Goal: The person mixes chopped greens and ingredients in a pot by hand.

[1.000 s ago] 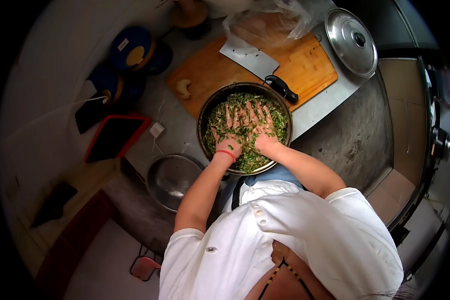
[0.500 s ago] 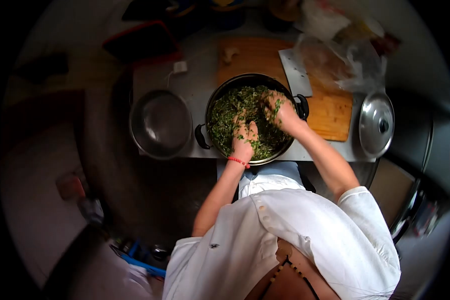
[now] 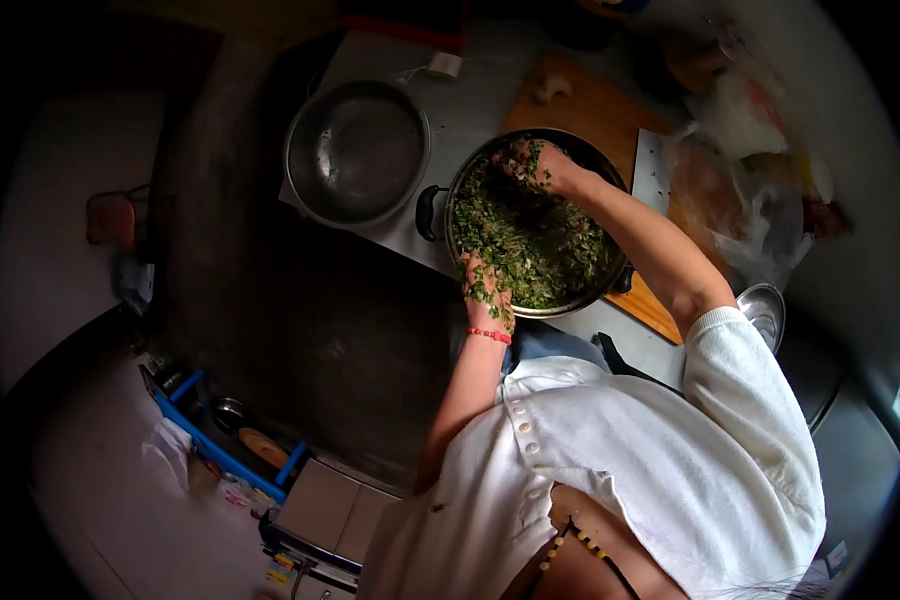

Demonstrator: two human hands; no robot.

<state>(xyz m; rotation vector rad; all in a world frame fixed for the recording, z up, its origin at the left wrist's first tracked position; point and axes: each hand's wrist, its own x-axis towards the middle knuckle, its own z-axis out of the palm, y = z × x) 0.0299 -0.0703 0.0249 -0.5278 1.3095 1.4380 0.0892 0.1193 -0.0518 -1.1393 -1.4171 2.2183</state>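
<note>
A wide black-handled pot (image 3: 454, 262) holds finely chopped greens (image 3: 555, 262), heaped unevenly with a dark hollow near the middle. Bits of green cling to both of my hands. My left hand (image 3: 487, 293), below a red bead bracelet, rests at the pot's near-left rim with its fingers stretched loosely along the inside edge. Across the pot, my right hand (image 3: 538, 166) reaches in near the far rim. Its fingers curl down into the greens, and their tips are partly hidden.
An empty metal bowl (image 3: 358, 152) stands left of the pot. A wooden cutting board (image 3: 540, 112) lies behind and right of it, bearing a cleaver (image 3: 652, 168) and plastic bags (image 3: 745, 205). A metal lid (image 3: 763, 312) sits at the right. Below left is a blue-framed rack (image 3: 210, 437).
The head view has turned, so the table appears tilted. My left hand has drawn back from the middle of the greens to the near rim. My right hand has moved toward the far-left side.
</note>
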